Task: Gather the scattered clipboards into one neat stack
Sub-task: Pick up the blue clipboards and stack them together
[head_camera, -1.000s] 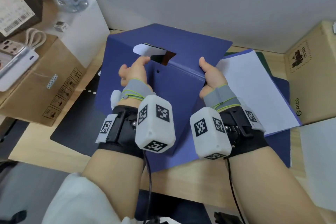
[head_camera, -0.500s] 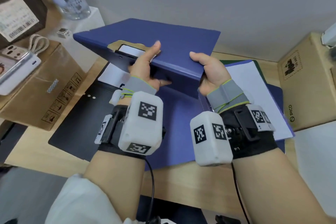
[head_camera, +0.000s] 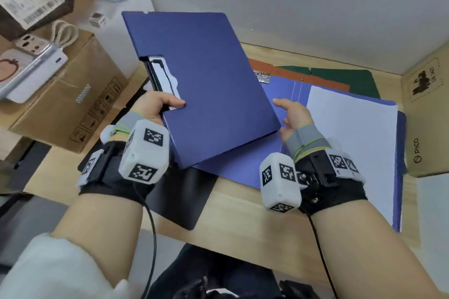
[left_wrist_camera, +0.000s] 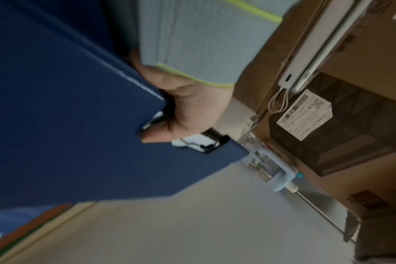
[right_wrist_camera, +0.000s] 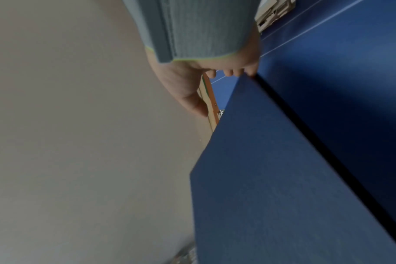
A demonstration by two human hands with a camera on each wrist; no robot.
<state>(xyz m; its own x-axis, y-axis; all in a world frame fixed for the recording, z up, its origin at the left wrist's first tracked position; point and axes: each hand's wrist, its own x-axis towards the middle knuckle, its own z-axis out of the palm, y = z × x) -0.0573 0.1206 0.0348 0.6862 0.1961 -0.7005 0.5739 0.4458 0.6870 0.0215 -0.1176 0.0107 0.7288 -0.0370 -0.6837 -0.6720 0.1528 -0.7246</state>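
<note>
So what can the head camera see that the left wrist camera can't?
Only the head view shows the right hand, open beside the folder, and the white paper sheet on the open blue folder. Only the left wrist view shows the pale blue cup handle. Both show the left hand in a grip on the dark blue closed clipboard folder.

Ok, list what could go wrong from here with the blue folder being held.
1. Only the left hand grips the folder, pinching near its clip; the right hand is open beside its edge, so the tilted folder could slip or swing.
2. Lowered carelessly, it might shift the loose paper on the open folder below, leaving an untidy stack.
</note>
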